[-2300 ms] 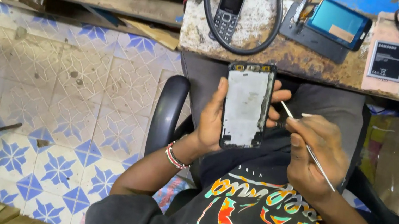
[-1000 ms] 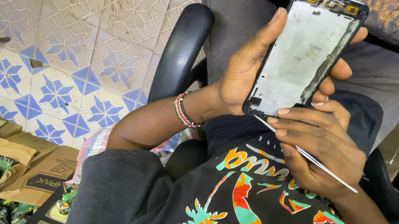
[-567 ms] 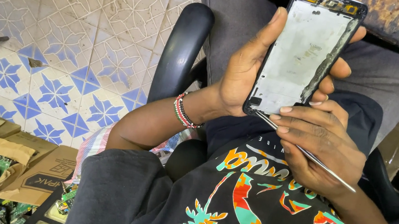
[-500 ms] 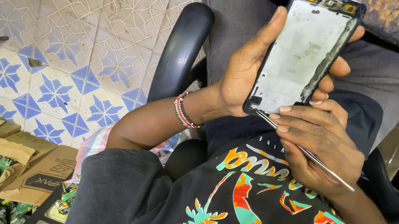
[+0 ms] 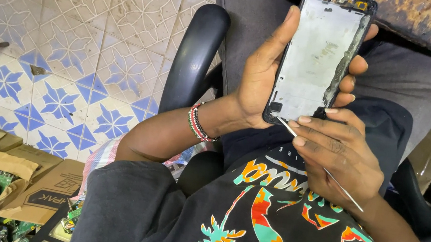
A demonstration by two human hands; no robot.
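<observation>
phone frame [image 5: 319,57]: a black-rimmed phone body with its screen off, the bare pale grey inner plate facing up
state: plate smeared and scuffed, dark residue along the right edge, small yellowish parts at the top edge
pose: upright, tilted a little to the right, held above the lap
thin metal tool [image 5: 322,166]: a slim, pale, needle-like rod
pose: slanted, its tip touching the frame's lower edge, the other end pointing down and right

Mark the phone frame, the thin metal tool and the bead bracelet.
phone frame [image 5: 315,62]: head view, on its pale inner plate.
thin metal tool [image 5: 344,192]: head view, on the shaft past the right hand's knuckles.
bead bracelet [image 5: 196,124]: head view, on the beads at the left wrist.
</observation>
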